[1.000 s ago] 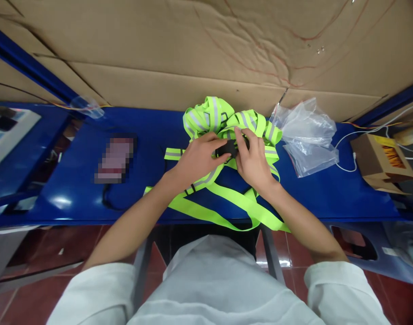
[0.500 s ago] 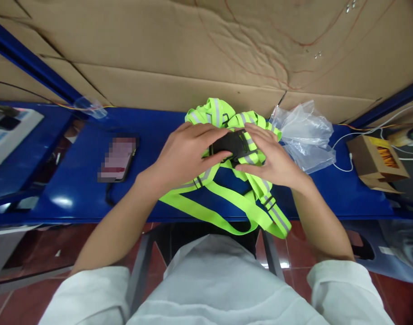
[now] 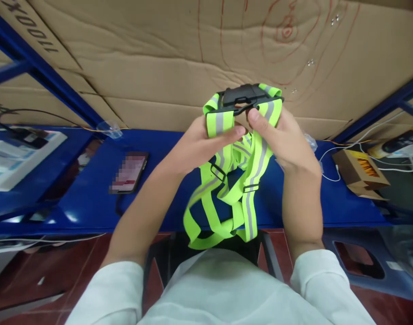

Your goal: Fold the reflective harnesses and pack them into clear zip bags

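Note:
Both my hands hold up a neon yellow-green reflective harness (image 3: 259,155) with grey stripes, its black plastic piece (image 3: 242,95) at the top, raised above the bench. My left hand (image 3: 203,144) grips the strap at the left of that piece, thumb across the front. On the right, my right hand (image 3: 283,135) is closed on the other strap, with its thumb near the black piece's lower edge. Black strap sliders (image 3: 218,172) sit lower on the webbing. Loose loops hang down over the bench's front edge. More green webbing lies behind, partly hidden by my hands.
On the blue bench (image 3: 87,198), a phone (image 3: 129,171) lies to the left and a clear plastic cup (image 3: 110,128) at the back. An open cardboard box (image 3: 360,174) and white cables stand at the right. A cardboard wall (image 3: 152,67) rises behind.
My hands have lifted the harness's black piece up and towards the cardboard wall, its straps now hanging below. The head view has shifted, and my right arm hides most of the clear plastic bag.

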`<state>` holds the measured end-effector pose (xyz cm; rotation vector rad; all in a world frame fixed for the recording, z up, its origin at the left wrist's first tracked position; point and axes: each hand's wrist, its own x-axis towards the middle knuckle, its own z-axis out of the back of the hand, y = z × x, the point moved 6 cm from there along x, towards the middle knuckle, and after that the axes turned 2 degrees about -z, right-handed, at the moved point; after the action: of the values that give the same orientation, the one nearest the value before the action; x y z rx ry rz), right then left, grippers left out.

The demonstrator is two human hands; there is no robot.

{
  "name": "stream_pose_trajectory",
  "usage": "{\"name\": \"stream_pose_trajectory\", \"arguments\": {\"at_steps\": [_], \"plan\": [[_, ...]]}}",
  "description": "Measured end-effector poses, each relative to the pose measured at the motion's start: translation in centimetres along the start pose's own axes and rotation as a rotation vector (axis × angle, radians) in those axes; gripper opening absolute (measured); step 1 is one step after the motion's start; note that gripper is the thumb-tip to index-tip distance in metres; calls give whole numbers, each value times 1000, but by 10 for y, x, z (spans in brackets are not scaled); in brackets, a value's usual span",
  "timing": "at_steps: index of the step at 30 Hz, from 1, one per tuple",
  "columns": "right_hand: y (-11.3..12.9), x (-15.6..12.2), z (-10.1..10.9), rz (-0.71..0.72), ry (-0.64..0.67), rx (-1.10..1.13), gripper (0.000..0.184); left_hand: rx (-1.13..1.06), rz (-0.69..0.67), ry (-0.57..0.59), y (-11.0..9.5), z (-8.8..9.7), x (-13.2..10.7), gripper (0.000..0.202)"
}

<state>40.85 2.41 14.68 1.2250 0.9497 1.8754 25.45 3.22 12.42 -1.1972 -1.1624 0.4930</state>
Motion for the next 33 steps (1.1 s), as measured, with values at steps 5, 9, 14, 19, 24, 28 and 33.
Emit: {"name": "stream_pose_trajectory", "arguments": {"at_steps": [5,9,14,19,24,28,33], "plan": [[-10,4,-11,-79,251,171,44,-227,147,85,11,6,14,20],[-30,14,-6,-144,133,210,50,-109,182,69,25,17,29,34],[-72,29,2,-240,-59,192,49,4,204,-32,43,29,39,38],[-99,41,1,-228,-211,134,54,36,222,-46,56,36,38,40],[-107,45,-12,-242,-175,264,61,21,97,-40,54,32,41,48],[-100,41,-16,-204,-231,146,60,-41,80,-65,57,27,41,56],[-70,39,-2,-49,-196,-115,56,-111,122,-107,64,29,37,53]]}}
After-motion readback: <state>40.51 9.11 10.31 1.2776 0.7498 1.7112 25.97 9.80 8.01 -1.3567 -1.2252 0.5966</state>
